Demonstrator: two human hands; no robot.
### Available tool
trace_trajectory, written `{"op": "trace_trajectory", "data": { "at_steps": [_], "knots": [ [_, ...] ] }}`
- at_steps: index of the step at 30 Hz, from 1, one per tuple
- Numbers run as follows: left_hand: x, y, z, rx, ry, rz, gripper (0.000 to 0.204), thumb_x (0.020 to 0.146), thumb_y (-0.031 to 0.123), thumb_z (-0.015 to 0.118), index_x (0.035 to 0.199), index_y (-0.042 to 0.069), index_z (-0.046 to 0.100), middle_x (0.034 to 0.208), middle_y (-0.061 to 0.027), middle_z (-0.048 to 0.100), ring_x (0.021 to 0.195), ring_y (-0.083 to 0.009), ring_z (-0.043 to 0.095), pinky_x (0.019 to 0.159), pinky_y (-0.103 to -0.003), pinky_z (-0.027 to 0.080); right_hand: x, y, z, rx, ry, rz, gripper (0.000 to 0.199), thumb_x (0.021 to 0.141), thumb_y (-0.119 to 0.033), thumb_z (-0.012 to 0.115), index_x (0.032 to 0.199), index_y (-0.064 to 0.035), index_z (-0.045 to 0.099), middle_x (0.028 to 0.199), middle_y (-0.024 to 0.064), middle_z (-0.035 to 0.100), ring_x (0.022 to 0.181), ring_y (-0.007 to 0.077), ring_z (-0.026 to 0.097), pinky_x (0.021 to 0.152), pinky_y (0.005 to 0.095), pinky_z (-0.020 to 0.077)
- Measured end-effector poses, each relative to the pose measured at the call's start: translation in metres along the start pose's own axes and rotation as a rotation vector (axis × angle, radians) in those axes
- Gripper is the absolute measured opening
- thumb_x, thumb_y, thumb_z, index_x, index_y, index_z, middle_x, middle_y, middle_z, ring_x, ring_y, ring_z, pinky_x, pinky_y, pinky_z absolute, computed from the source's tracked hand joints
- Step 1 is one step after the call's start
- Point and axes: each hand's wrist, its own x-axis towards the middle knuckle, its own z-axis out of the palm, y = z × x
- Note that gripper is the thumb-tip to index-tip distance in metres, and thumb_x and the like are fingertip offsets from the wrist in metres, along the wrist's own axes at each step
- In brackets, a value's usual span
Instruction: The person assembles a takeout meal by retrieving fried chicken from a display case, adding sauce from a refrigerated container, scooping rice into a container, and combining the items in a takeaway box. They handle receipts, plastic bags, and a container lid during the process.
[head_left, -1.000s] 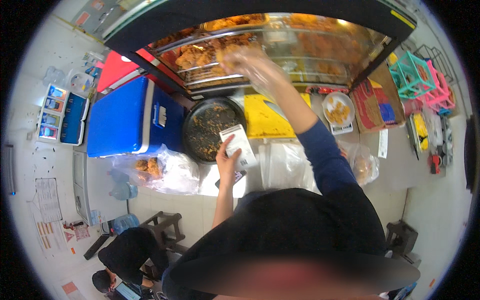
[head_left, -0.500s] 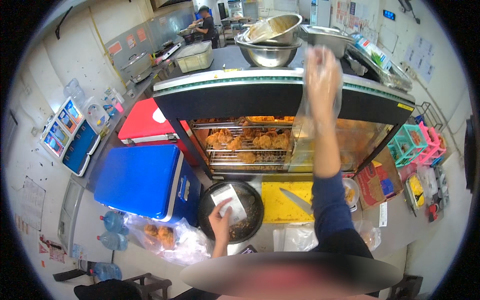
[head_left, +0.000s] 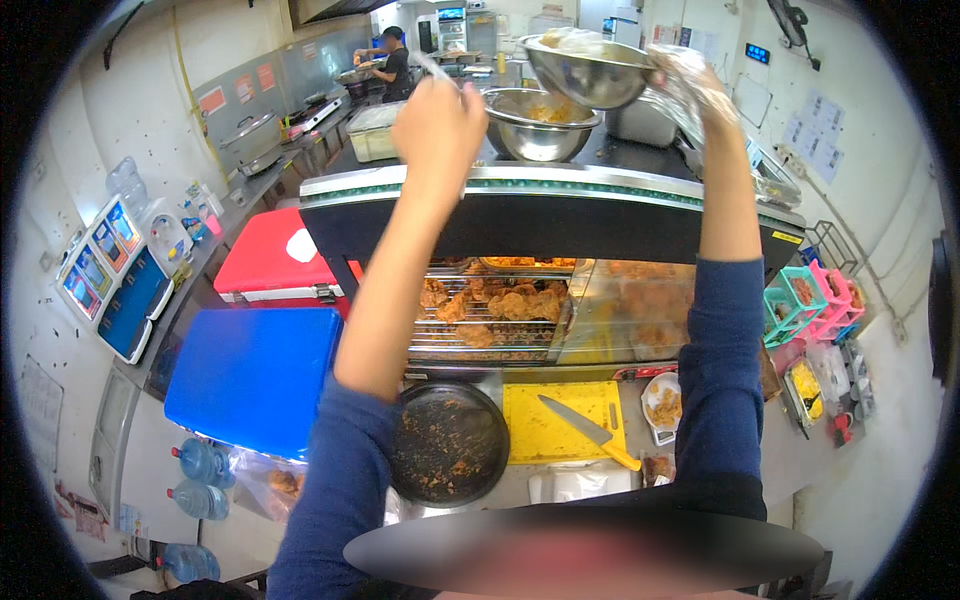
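My right hand [head_left: 706,92], in a clear plastic glove, grips the rim of a steel bowl [head_left: 592,78]. The bowl is raised and tilted above a second steel bowl [head_left: 540,142], which has yellowish-brown food inside. Clear plastic lies in the raised bowl's mouth. To the left of the lower bowl, my bare left hand [head_left: 438,140] is closed, with a thin white paper packet [head_left: 430,66] sticking out above it. The packet shows almost edge-on and is mostly hidden by the hand. Both bowls are over the top of a heated display case [head_left: 540,215].
Fried chicken [head_left: 500,303] sits on the case's racks. In front are a black round pan [head_left: 450,440] with crumbs and a yellow cutting board [head_left: 530,425] bearing a knife [head_left: 575,420]. A blue cooler [head_left: 255,375] stands left. A person [head_left: 395,68] works far back.
My left hand has risen from over the pan to above the case, taking the white paper along. My right hand has moved right and now holds the upper bowl, lifted off the lower one.
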Motion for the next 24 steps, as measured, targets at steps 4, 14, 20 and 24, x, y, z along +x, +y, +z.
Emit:
{"op": "trace_trajectory", "data": {
  "at_steps": [4, 14, 20, 24],
  "knots": [
    [0.078, 0.02, 0.027, 0.311, -0.394, 0.038, 0.037, 0.083, 0.03, 0.071, 0.112, 0.009, 0.072, 0.119, -0.0122, 0.069, 0.107, -0.0306, 0.068, 0.086, -0.044, 0.055, -0.053, -0.013, -0.068, -0.17, -0.049, 0.068, 0.024, 0.095, -0.029, 0.063, 0.083, -0.0078, 0.066, 0.058, -0.0038, 0.053, 0.053, 0.0058, 0.048, 0.048, 0.0228, 0.0368],
    [0.145, -0.004, 0.073, 0.022, -1.178, -0.177, 0.033, 0.075, 0.029, 0.076, 0.092, 0.002, 0.072, 0.09, -0.0108, 0.075, 0.062, -0.0177, 0.07, 0.06, -0.033, 0.056, -0.031, 0.07, -0.127, -0.179, 0.035, 0.118, 0.013, 0.092, -0.014, 0.064, 0.089, -0.0014, 0.064, 0.072, 0.006, 0.063, 0.061, 0.0127, 0.059, 0.05, 0.0283, 0.0458],
    [0.146, -0.007, 0.056, 0.051, -0.876, -0.088, 0.031, 0.065, 0.024, 0.082, 0.084, 0.0, 0.075, 0.079, -0.0106, 0.072, 0.057, -0.0212, 0.066, 0.053, -0.036, 0.053, -0.04, 0.059, -0.122, -1.007, 0.082, -0.418, 0.027, 0.095, -0.027, 0.062, 0.096, -0.0009, 0.069, 0.077, 0.0101, 0.066, 0.063, 0.0173, 0.061, 0.06, 0.0311, 0.0483],
    [0.146, 0.003, 0.045, 0.1, -0.852, -0.033, 0.036, 0.063, 0.026, 0.084, 0.086, 0.0, 0.075, 0.079, -0.0113, 0.072, 0.061, -0.0222, 0.068, 0.057, -0.036, 0.056, -0.072, 0.02, -0.072, -1.146, 0.475, -0.679, 0.035, 0.093, -0.034, 0.058, 0.102, -0.0041, 0.074, 0.095, 0.0191, 0.072, 0.085, 0.0336, 0.069, 0.081, 0.0465, 0.0519]
  ]
}}
